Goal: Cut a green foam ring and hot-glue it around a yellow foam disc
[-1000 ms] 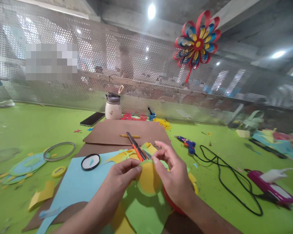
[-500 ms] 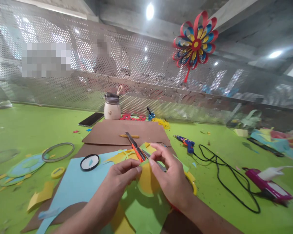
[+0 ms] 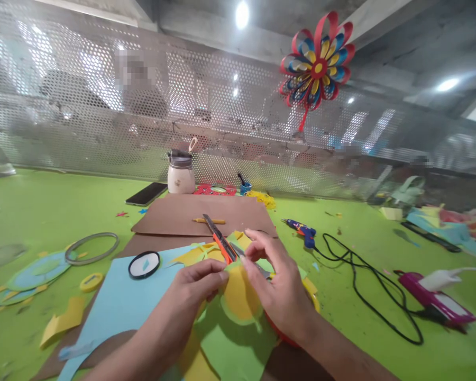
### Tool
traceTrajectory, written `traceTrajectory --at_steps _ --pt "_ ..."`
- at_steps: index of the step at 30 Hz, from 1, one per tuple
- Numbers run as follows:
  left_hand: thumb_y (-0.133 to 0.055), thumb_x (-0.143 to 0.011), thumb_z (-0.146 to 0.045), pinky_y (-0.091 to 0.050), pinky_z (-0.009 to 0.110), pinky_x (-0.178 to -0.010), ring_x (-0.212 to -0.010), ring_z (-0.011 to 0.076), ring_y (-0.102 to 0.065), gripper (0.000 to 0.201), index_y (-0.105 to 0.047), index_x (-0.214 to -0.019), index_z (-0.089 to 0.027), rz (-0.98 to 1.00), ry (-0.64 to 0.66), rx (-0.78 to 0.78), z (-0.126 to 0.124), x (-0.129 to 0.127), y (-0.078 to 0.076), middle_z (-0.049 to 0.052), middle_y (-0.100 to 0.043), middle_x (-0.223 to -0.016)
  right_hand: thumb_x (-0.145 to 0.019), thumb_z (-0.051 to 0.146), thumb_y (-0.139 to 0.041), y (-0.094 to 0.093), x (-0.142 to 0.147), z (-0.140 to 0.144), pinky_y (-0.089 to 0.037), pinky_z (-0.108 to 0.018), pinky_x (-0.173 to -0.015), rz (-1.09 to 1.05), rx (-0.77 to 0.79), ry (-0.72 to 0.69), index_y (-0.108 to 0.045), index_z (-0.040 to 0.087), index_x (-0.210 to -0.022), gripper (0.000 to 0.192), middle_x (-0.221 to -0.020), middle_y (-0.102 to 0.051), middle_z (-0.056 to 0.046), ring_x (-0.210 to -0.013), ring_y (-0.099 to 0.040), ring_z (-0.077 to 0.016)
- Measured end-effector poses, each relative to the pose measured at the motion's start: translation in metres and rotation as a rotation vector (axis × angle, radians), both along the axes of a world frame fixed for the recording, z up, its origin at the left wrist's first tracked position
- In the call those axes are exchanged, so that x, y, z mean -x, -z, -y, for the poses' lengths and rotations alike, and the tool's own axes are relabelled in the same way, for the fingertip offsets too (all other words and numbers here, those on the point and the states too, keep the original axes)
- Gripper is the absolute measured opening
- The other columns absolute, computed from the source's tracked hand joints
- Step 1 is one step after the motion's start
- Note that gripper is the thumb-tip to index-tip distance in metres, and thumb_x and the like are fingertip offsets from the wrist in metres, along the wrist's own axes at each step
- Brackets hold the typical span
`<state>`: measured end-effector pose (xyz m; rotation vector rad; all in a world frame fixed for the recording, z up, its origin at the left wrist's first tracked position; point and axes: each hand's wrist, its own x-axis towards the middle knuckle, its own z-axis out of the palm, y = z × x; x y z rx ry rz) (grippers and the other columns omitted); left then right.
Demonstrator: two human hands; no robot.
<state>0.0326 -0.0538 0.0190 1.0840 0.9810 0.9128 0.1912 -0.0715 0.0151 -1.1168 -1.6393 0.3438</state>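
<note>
A yellow paper circle with a green paper border (image 3: 241,299) is between my hands, over a sheet of green paper (image 3: 232,344). My left hand (image 3: 196,291) is closed, thumb and fingers pinching the circle's upper left edge. At the upper right edge, my right hand (image 3: 280,283) is curled with its thumb against the paper. An orange utility knife (image 3: 224,244) lies just beyond my fingertips, its blade pointing away. Scissors (image 3: 238,250) are partly hidden behind my right hand. Yellow paper scraps (image 3: 194,256) lie around the knife.
Brown card (image 3: 206,205) bears a pencil (image 3: 218,221). Blue paper (image 3: 122,288) and a black-rimmed round piece (image 3: 144,264) lie left, near a grey ring (image 3: 92,249). Rightward are a glue gun (image 3: 301,230), its cable and a purple power strip (image 3: 438,299). A pot (image 3: 181,174) stands behind.
The yellow and green circle has tilted slightly, so more of its face shows. Both hands keep nearly the same position and grip. The camera view has shifted a little.
</note>
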Motion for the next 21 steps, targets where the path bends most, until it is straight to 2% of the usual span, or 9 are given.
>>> traceTrajectory --at_steps 9,14,17,21 --pt "-0.060 -0.074 -0.026 -0.032 0.023 -0.059 -0.063 0.0136 -0.041 0.008 -0.065 -0.074 -0.019 0.051 0.042 0.025 -0.0054 0.0071 0.0076 -0.002 -0.050 -0.064 -0.086 0.015 -0.049 0.0002 -0.0066 -0.0038 -0.048 -0.036 -0.079 -0.009 -0.008 0.054 -0.050 0.021 -0.120 0.034 -0.092 -0.056 -0.004 -0.085 -0.055 -0.0183" --pt "-0.057 -0.074 -0.020 -0.033 0.022 -0.057 -0.062 0.0127 -0.040 0.008 -0.064 -0.071 -0.018 0.004 0.035 -0.035 -0.0045 0.0070 0.0088 -0.003 -0.049 -0.062 -0.085 0.017 -0.053 -0.0033 0.0011 0.0027 -0.048 -0.033 -0.081 0.003 0.037 -0.006 -0.048 0.021 -0.122 0.038 -0.097 -0.055 -0.004 -0.087 -0.055 -0.0171" --pt "-0.056 -0.076 -0.021 -0.035 0.021 -0.057 -0.061 0.0119 -0.044 0.008 -0.063 -0.071 -0.019 0.074 0.073 0.006 -0.0028 0.0059 0.0065 -0.003 -0.052 -0.063 -0.083 0.017 -0.056 -0.0024 0.0030 0.0019 -0.049 -0.033 -0.080 0.013 0.105 -0.046 -0.047 0.022 -0.124 0.042 -0.098 -0.054 -0.004 -0.086 -0.055 -0.0168" --pt "-0.058 -0.076 -0.023 -0.035 0.019 -0.053 -0.055 0.0097 -0.046 0.005 -0.061 -0.073 -0.020 0.203 0.106 0.102 -0.0018 0.0060 0.0034 -0.004 -0.052 -0.059 -0.086 0.019 -0.052 0.0015 -0.0003 -0.0015 -0.051 -0.033 -0.079 -0.026 0.122 -0.034 -0.046 0.022 -0.123 0.037 -0.101 -0.054 -0.005 -0.086 -0.057 -0.0164"
